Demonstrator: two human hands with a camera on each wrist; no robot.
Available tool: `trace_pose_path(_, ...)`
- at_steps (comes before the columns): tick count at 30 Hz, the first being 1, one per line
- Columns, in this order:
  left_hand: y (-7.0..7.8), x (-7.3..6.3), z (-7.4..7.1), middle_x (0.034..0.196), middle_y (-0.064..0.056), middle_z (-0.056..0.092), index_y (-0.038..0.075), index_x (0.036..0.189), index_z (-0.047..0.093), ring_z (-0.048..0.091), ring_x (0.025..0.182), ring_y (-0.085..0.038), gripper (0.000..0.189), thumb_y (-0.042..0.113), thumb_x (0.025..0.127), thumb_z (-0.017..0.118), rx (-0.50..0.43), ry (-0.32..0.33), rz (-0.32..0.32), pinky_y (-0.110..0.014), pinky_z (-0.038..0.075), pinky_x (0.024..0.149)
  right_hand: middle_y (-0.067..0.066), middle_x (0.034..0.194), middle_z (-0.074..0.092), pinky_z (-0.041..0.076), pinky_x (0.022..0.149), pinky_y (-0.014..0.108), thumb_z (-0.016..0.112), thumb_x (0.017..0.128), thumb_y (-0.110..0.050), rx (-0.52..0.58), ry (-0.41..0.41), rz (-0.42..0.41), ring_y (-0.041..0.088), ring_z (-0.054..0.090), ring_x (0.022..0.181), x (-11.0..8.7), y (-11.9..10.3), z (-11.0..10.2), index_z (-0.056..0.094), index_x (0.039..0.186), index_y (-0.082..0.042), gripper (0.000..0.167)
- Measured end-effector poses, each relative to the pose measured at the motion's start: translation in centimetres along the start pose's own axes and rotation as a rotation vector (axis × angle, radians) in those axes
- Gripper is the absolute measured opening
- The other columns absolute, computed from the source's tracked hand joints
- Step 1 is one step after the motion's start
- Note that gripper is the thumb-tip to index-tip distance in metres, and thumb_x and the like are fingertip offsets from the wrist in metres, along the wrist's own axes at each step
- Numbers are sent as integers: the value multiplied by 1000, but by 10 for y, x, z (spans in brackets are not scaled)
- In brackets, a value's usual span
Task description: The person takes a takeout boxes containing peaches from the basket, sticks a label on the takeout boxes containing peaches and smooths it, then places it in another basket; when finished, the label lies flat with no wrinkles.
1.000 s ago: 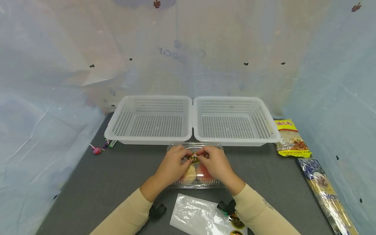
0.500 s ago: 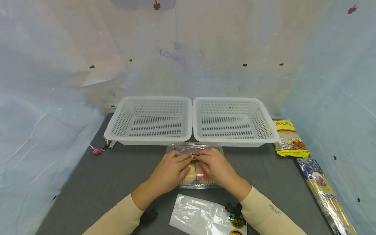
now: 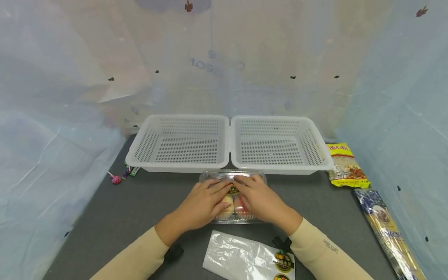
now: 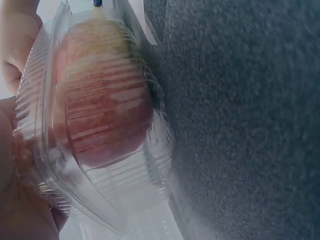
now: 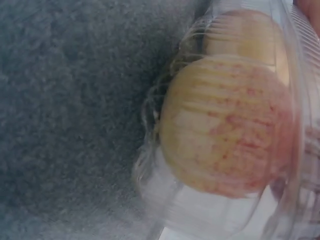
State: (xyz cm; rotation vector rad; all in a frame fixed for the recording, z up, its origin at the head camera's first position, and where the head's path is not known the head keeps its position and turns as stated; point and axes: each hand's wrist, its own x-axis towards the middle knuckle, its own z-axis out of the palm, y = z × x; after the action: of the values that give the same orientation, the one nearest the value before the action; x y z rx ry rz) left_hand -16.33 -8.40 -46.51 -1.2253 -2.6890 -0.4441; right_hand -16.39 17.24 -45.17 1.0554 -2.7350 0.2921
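Note:
A clear plastic clamshell box point(image 3: 235, 218) stands closed on the table, in front of the two baskets. Red and yellow apples point(image 4: 107, 110) show through its ribbed wall in the left wrist view, and a yellow apple with red streaks point(image 5: 225, 127) in the right. On the lid is a round black sticker point(image 3: 232, 189) with yellow print, partly covered by fingertips. My left hand point(image 3: 201, 205) lies over the left side of the lid, its extended fingers at the sticker. From the right, my right hand point(image 3: 260, 199) rests on the lid likewise, fingertips at the sticker's other edge.
Two white perforated baskets point(image 3: 176, 168) point(image 3: 280, 167) stand side by side behind the box. A glossy white sheet point(image 3: 238, 254) with round black stickers point(image 3: 283, 261) lies in front. Lollipops point(image 3: 116, 179) are at left; a yellow food packet point(image 3: 346, 165) and a pasta pack point(image 3: 388, 233) at right.
A second ago both hands pinched the sticker between curled fingers over the lid. Now the fingers are straightened and lie on the lid, and the wrists have spread apart and lowered slightly.

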Motion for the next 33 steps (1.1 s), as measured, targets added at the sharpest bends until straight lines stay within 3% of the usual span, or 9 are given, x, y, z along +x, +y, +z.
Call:
trace_pose_path(6, -2, -1, -1, 171, -4, 42, 10, 166, 47, 40, 152, -34, 81, 68, 109, 48, -26, -77, -10, -59, 41, 109, 14, 154, 60, 53, 93, 45, 67, 110, -19, 89, -2, -13, 27, 54, 112, -6, 5, -1, 66, 148, -1, 43)
trace_pose_path(11, -6, -6, 1, 174, -5, 35, 11, 168, 44, 32, 157, -36, 98, 80, 99, 55, -51, -100, 12, -63, 36, 114, 9, 156, 60, 51, 106, 50, 67, 111, -25, 230, 15, -74, 29, 55, 130, -14, 13, 1, 62, 153, -2, 48)
trace_pose_path(18, -8, -11, 3, 175, -7, 34, 18, 164, 53, 27, 160, -36, 83, 68, 99, 68, -77, -64, 43, -66, 37, 113, 6, 157, 59, 45, 115, 55, 68, 111, -26, 322, 32, -145, 34, 49, 146, -20, 23, 4, 66, 150, -4, 45)
trace_pose_path(25, -9, -13, 3, 174, -9, 35, 24, 161, 57, 26, 160, -36, 76, 70, 102, 58, -54, -63, 70, -66, 39, 113, 6, 158, 58, 41, 117, 59, 69, 109, -25, 371, 35, -183, 35, 47, 149, -24, 30, 6, 70, 147, -8, 41)
trace_pose_path(33, -7, -13, 3, 171, -9, 40, 26, 159, 61, 32, 158, -38, 73, 72, 101, 59, -55, -42, 66, -64, 39, 114, 6, 158, 58, 38, 119, 59, 69, 109, -23, 393, 24, -200, 39, 47, 149, -24, 33, 5, 72, 145, -10, 38)
